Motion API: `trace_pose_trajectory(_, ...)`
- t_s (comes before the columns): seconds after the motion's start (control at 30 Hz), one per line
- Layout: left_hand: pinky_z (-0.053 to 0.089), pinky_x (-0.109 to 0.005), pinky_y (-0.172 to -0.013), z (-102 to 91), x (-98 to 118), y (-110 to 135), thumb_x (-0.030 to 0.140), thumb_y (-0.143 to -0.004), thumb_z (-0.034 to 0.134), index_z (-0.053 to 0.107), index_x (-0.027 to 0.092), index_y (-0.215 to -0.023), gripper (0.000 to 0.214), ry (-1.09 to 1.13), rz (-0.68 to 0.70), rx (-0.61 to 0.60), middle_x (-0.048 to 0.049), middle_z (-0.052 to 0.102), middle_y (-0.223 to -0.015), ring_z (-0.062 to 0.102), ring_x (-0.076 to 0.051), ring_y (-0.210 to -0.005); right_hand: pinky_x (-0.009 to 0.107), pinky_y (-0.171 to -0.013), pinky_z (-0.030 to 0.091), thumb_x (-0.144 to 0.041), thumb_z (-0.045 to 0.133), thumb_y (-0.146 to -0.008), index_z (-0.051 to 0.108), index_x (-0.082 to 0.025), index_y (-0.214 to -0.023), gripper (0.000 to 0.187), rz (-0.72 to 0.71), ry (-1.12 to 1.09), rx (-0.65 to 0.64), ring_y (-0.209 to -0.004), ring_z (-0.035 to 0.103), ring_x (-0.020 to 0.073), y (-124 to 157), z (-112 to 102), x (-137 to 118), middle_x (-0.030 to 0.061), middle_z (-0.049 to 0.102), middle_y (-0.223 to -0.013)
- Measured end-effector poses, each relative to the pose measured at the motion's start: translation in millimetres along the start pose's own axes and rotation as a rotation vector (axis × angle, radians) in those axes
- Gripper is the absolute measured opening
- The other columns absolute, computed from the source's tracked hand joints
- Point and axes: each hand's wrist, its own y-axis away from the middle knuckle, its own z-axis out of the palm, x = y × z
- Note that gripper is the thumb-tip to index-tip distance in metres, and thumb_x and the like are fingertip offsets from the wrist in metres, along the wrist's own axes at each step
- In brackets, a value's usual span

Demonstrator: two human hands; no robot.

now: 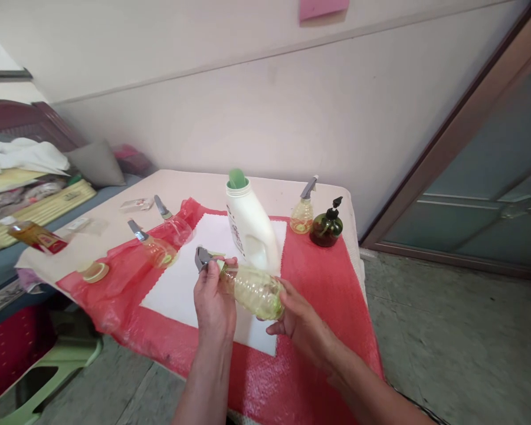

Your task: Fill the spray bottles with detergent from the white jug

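A clear yellow-green spray bottle (253,290) with a grey trigger head (202,258) lies nearly sideways between my hands, above a white sheet (170,301). My left hand (215,298) is closed round its neck, just below the trigger head. At the other end, my right hand (297,316) grips the base, thumb side up. Right behind the bottle stands a large white jug (252,221) with a handle; something green (237,178) shows at its mouth. What lies under the held bottle is partly hidden.
Two spray bottles (159,251) lie to the left on red plastic (119,289), near a round lid (95,271). A bottle of amber liquid (38,235) lies at the table's left edge. Back right stand another spray bottle (301,215) and a dark green pump bottle (326,229).
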Motion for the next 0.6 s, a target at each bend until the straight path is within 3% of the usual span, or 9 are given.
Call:
trace_pose_trajectory(0.07, 0.049, -0.031, -0.078, -1.8, 0.4, -1.3, 0.037, -0.081, 0.067, 0.064, 0.018, -0.087, 0.02, -0.012, 0.011, 0.007, -0.0052, 0.066, -0.085, 0.064, -0.018, -0.085, 0.024, -0.06, 0.053, -0.038, 0.076, -0.067, 0.046, -0.031, -0.124, 0.065, -0.043, 0.018, 0.015, -0.087, 0.063, 0.0162, 1.1, -0.4, -0.8, 0.0033, 0.055, -0.123)
trace_pose_trajectory(0.13, 0.048, -0.032, -0.079, -2.2, 1.2, -1.2, 0.038, -0.081, 0.067, 0.064, 0.018, -0.088, 0.022, -0.033, -0.002, -0.005, -0.006, 0.067, -0.089, 0.065, -0.019, -0.087, 0.023, -0.053, 0.051, -0.045, 0.074, -0.069, 0.048, -0.027, -0.121, 0.061, -0.02, 0.054, 0.036, -0.075, 0.066, 0.016, 0.0, -1.7, 1.5, 0.0042, 0.061, -0.111)
trace_pose_trajectory(0.23, 0.048, -0.034, -0.081, -0.7, 1.6, 0.8, 0.04, -0.082, 0.066, 0.064, 0.017, -0.089, 0.024, -0.066, -0.025, -0.065, -0.008, 0.067, -0.092, 0.065, -0.02, -0.088, 0.021, -0.041, 0.041, -0.074, 0.04, -0.083, 0.053, -0.016, -0.112, 0.066, 0.105, 0.106, 0.074, -0.048, 0.059, 0.0126, -4.1, -4.2, 6.8, 0.0069, 0.065, -0.08)
trace_pose_trajectory(0.3, 0.048, -0.035, -0.082, 0.6, 0.9, 2.0, 0.039, -0.081, 0.066, 0.064, 0.017, -0.089, 0.024, -0.059, -0.026, -0.082, -0.0077, 0.067, -0.09, 0.064, -0.02, -0.086, 0.019, -0.039, 0.039, -0.078, 0.024, -0.084, 0.055, -0.013, -0.111, 0.077, 0.157, 0.108, 0.09, -0.045, 0.057, 0.0113, -5.4, -4.6, 7.8, 0.0088, 0.065, -0.077)
trace_pose_trajectory(0.37, 0.048, -0.036, -0.084, 1.5, 0.0, 2.3, 0.038, -0.081, 0.067, 0.064, 0.017, -0.088, 0.023, -0.033, -0.02, -0.049, -0.0064, 0.066, -0.088, 0.064, -0.018, -0.086, 0.019, -0.043, 0.042, -0.078, 0.032, -0.083, 0.054, -0.017, -0.117, 0.073, 0.133, 0.094, 0.073, -0.056, 0.062, 0.0122, -4.4, -3.6, 6.0, 0.0107, 0.067, -0.092)
trace_pose_trajectory(0.47, 0.047, -0.035, -0.088, 1.9, 0.3, 1.7, 0.035, -0.08, 0.069, 0.064, 0.016, -0.087, 0.021, -0.022, 0.001, 0.021, -0.0053, 0.066, -0.09, 0.064, -0.017, -0.087, 0.021, -0.053, 0.05, -0.058, 0.068, -0.072, 0.048, -0.027, -0.125, 0.065, -0.004, 0.087, 0.054, -0.084, 0.065, 0.0158, -1.2, -2.1, 1.7, 0.007, 0.058, -0.122)
trace_pose_trajectory(0.53, 0.047, -0.035, -0.089, 1.6, 2.0, 1.4, 0.035, -0.079, 0.069, 0.064, 0.016, -0.087, 0.021, -0.035, 0.003, 0.021, -0.0061, 0.067, -0.091, 0.064, -0.018, -0.09, 0.021, -0.054, 0.05, -0.047, 0.077, -0.065, 0.046, -0.029, -0.125, 0.069, -0.056, 0.101, 0.074, -0.082, 0.065, 0.0154, -1.0, -2.8, 1.0, 0.0046, 0.059, -0.119)
trace_pose_trajectory(0.6, 0.047, -0.037, -0.089, 1.1, 3.9, 1.3, 0.036, -0.08, 0.069, 0.064, 0.016, -0.088, 0.022, -0.047, -0.012, -0.003, -0.0074, 0.068, -0.091, 0.065, -0.02, -0.092, 0.02, -0.047, 0.045, -0.055, 0.072, -0.069, 0.05, -0.024, -0.119, 0.063, -0.026, 0.128, 0.106, -0.062, 0.063, 0.0124, -2.8, -4.8, 2.8, 0.004, 0.064, -0.101)
